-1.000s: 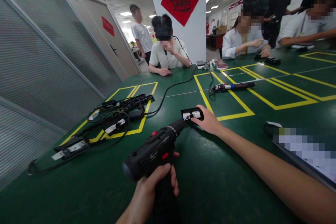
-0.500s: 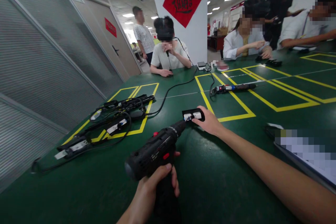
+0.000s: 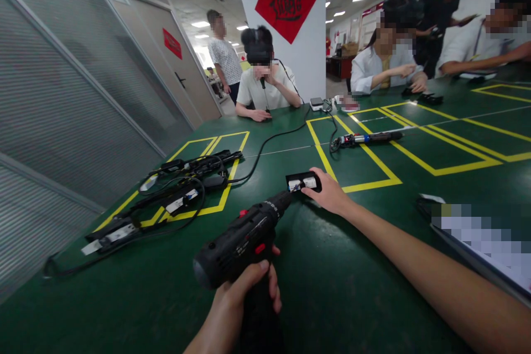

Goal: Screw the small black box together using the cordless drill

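My left hand (image 3: 244, 293) is closed around the handle of a black power drill (image 3: 240, 243) with red buttons, low in the middle of the view. The drill points up and to the right. Its tip lies at the left end of a small black casing (image 3: 305, 182) with white labelled parts inside; whether they touch, I cannot tell. My right hand (image 3: 326, 191) reaches in from the right and grips the casing's right end between thumb and fingers, close to the green table (image 3: 340, 265).
Black cabled devices (image 3: 178, 193) lie at the left within yellow tape. A cable (image 3: 265, 146) runs back to a small white box (image 3: 317, 103). A tool-like assembly (image 3: 369, 139) lies at the right, with a partly blurred flat object (image 3: 481, 243) nearer. People sit and stand beyond the table.
The whole view has shifted very slightly. Both hands, the drill and the casing keep nearly the same positions relative to one another.
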A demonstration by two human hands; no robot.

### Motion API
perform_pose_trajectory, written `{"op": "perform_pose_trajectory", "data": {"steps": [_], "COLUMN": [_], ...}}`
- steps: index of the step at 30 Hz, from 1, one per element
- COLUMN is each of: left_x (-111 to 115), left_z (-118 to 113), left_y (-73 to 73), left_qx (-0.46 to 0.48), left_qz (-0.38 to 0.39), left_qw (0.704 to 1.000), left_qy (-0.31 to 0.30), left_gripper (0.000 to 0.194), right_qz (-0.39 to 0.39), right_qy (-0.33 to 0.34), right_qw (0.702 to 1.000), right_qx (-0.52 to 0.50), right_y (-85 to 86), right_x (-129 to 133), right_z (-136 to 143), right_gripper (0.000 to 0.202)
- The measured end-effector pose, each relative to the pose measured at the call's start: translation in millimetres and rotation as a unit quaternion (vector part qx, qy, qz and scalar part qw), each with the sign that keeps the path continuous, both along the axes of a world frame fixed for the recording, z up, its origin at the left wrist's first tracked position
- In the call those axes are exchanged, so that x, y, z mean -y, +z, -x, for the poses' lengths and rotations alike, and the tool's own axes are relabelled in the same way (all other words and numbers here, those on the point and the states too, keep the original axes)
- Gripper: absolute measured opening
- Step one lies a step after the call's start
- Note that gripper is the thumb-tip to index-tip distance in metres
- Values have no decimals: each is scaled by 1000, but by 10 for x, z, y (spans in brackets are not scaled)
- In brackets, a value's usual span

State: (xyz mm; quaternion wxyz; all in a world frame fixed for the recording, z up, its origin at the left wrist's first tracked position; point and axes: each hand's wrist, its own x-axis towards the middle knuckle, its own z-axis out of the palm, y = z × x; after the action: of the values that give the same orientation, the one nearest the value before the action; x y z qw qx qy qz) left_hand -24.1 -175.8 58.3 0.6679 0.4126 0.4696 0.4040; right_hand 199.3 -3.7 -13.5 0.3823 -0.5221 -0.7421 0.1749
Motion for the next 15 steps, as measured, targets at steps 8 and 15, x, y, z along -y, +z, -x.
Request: {"op": "perform_pose_trajectory", "data": {"steps": [8,15], "left_x": [-12,-12], "left_z": [4,-13], "left_y": [-22,-32], "left_qx": [-1,7], "left_qz": [-2,-3], "left_qw": [1000,1000], "left_qy": [-3,9], "left_gripper": [21,20], "right_qz": [0,-20], "right_qy": [-3,-10], "right_qw": [1000,1000], "right_qx": [3,2], "right_y": [13,-19], "right_x": [12,-10], "right_z": [-2,19], "right_gripper": [51,51]}}
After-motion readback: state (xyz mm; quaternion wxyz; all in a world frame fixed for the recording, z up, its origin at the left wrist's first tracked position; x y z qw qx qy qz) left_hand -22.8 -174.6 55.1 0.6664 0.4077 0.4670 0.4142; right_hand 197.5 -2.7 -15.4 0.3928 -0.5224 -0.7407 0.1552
